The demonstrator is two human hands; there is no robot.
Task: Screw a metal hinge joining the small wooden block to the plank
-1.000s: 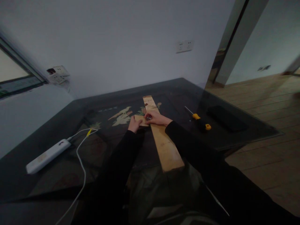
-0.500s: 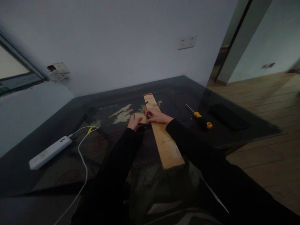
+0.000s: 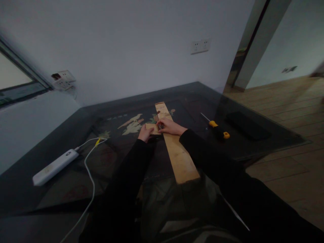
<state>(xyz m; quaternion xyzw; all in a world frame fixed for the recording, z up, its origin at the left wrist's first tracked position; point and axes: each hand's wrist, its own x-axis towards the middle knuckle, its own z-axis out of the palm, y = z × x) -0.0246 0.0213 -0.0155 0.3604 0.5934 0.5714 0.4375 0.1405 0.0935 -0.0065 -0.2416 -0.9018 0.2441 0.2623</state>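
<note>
A long pale wooden board (image 3: 180, 158) lies on the dark table, pointing away from me. Against its left edge sits a short wooden piece (image 3: 151, 127), pinched between the thumb and fingers of my left hand (image 3: 144, 133). My right hand (image 3: 170, 126) reaches across the board, fingers closed around a small shiny metal part (image 3: 161, 126) where the two pieces of wood meet. My fingers cover most of that part, and its exact kind cannot be made out.
A yellow and black screwdriver (image 3: 219, 130) lies right of the board, beside a flat black object (image 3: 246, 125). At the left, a white power strip (image 3: 55, 167) trails a white cable (image 3: 89, 172) over the table's near edge. A wall with sockets (image 3: 199, 46) stands behind.
Both hands stay in almost the same place on the wood. The view has shifted very slightly; nothing else has visibly moved.
</note>
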